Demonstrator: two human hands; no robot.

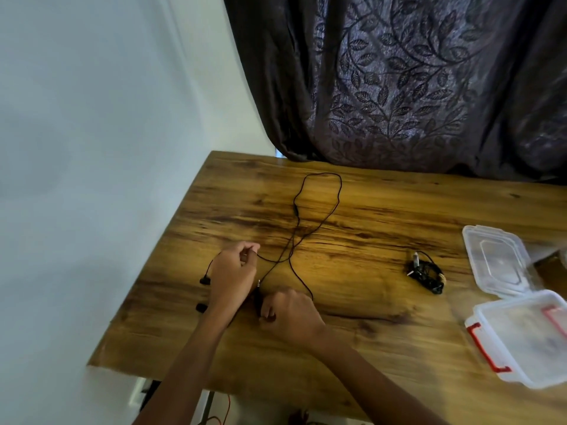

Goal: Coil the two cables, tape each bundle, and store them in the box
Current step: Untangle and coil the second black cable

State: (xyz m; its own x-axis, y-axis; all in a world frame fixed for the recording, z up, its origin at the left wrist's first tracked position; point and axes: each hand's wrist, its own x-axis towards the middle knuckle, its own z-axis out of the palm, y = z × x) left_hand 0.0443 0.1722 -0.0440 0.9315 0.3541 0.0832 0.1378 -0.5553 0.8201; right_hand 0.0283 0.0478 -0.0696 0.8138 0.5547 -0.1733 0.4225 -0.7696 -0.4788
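Pinches cable [295, 208] in left hand [234, 271], well left of box [527, 342]. Grips same cable in curled right hand [288, 314], nearer box. Leaves bundle [425, 273] lying just left of box.

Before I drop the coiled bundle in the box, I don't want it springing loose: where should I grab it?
Probably pinch the bundle across its thick middle, near the pale tape, coming straight down, since it lies flat on the table. Avoid the plugs poking out at its left end.
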